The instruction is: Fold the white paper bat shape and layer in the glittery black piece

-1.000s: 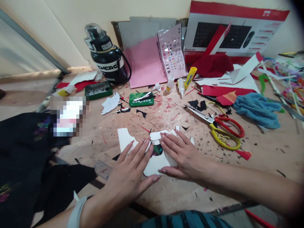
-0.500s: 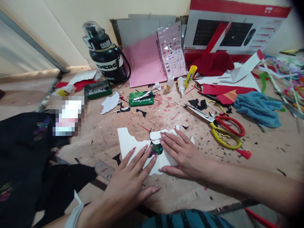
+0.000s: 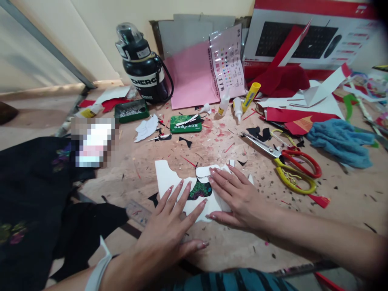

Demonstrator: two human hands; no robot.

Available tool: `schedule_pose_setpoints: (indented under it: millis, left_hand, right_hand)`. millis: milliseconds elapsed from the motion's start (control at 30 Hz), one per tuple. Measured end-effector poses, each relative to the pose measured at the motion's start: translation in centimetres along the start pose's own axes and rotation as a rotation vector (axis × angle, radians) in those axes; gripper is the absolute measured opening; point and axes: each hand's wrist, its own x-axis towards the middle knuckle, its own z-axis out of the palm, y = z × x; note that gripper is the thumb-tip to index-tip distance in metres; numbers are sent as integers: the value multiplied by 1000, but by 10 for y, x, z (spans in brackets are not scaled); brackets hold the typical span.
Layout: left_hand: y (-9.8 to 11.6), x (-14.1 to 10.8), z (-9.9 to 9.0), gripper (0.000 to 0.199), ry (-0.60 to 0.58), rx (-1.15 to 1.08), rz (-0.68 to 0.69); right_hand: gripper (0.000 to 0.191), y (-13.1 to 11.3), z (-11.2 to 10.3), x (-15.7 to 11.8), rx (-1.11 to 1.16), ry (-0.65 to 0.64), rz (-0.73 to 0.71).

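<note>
A white paper cut-out (image 3: 165, 176) with curved edges lies on the table under both hands. Between my hands shows a piece of black embroidered fabric (image 3: 199, 190) with green and purplish-red patterning. My left hand (image 3: 168, 224) is open, its fingers stretched over the left part of the paper and the fabric's left edge. Lying flat across the right part of the paper is my right hand (image 3: 236, 197), open and covering much of that side. A small rounded white piece (image 3: 204, 172) sticks out above the right fingertips. What lies beneath the palms is hidden.
Scissors (image 3: 281, 157) with red and yellow handles lie at the right, near a blue cloth (image 3: 341, 141). Behind stand glue bottles (image 3: 237, 108), a green tin lid (image 3: 186, 124) and a black bottle (image 3: 145, 72). Black fabric (image 3: 33, 202) covers the left side.
My left fingers have shifted a little left over the paper, uncovering more of the embroidered fabric. My right hand keeps its place on the paper. The whole view has shifted slightly.
</note>
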Motion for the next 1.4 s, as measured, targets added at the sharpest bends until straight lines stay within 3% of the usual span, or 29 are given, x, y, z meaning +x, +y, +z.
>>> schedule_pose_setpoints:
  millis: [400, 700, 1400]
  left_hand:
    - [-18, 4, -17, 86, 73, 74, 8]
    - [-28, 4, -9, 83, 44, 50, 57]
    - [-29, 8, -14, 91, 43, 14, 115]
  right_hand:
    - [74, 0, 1, -1, 26, 18, 10]
    - [74, 0, 1, 0, 9, 19, 9]
    - [73, 0, 1, -1, 41, 13, 18]
